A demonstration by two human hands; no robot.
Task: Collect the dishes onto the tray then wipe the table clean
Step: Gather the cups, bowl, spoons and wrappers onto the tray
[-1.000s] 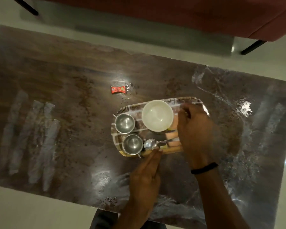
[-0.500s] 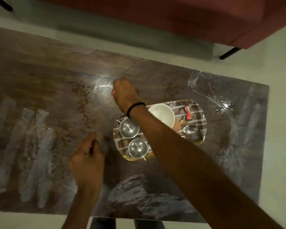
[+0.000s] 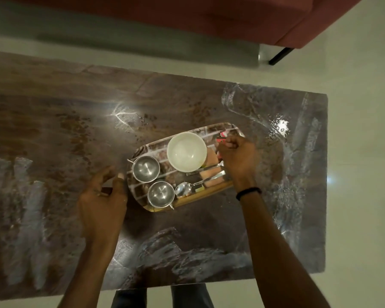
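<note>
A brick-patterned tray point(image 3: 140, 152) lies on the brown marble table point(image 3: 53, 121). On it stand a white bowl point(image 3: 186, 151) and two small steel cups point(image 3: 145, 168) point(image 3: 161, 194). A spoon point(image 3: 183, 188) lies beside them, and a second handle point(image 3: 206, 168) lies under the bowl's edge. My right hand point(image 3: 238, 161) is a closed fist over the tray's right end, with a red wrapper point(image 3: 221, 139) showing at its fingertips. My left hand point(image 3: 102, 201) rests by the tray's left end with fingers spread and the thumb close to the rim.
Dark crumbs point(image 3: 147, 120) and smears dot the table behind the tray. A red sofa point(image 3: 187, 16) with a black leg point(image 3: 279, 55) stands beyond the table on the pale floor. The table's right edge point(image 3: 326, 174) is near the tray.
My right hand reached over to the red wrapper on the table behind the tray, then came back to the tray's right end. That wrapper is gone from the table. My left hand moved up to the tray's left end.
</note>
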